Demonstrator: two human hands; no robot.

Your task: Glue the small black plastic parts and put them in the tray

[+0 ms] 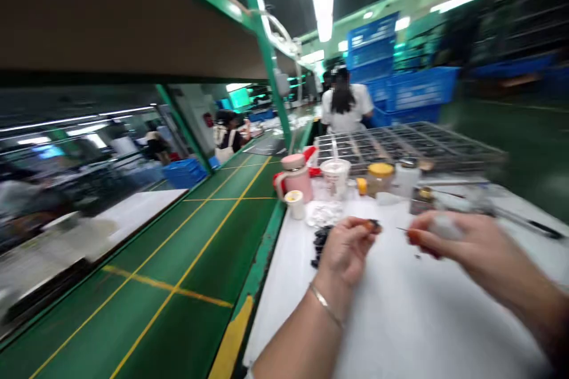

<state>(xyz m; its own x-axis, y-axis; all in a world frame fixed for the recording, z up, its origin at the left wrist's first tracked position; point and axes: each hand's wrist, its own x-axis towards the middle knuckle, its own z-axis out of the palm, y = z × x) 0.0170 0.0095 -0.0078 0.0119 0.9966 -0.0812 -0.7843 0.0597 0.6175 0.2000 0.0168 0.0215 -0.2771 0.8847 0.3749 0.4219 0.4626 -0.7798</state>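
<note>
My left hand (349, 249), a thin bracelet on its wrist, hovers over the white table (400, 320) with its fingertips pinched on a small dark part (373, 225). My right hand (453, 240) is closed around a white thing and holds a thin needle-like tool (402, 229) whose tip points at that part. A pile of small black parts (320, 241) lies just left of my left hand. The picture is smeared by motion.
A green conveyor belt (195, 260) with yellow lines runs along the left. A pink mug (296, 176), a clear cup (335, 176), a yellow-lidded jar (380, 177) and a gridded tray (400, 145) stand at the table's far end. A person in white (344, 103) stands beyond, near blue crates (413, 92).
</note>
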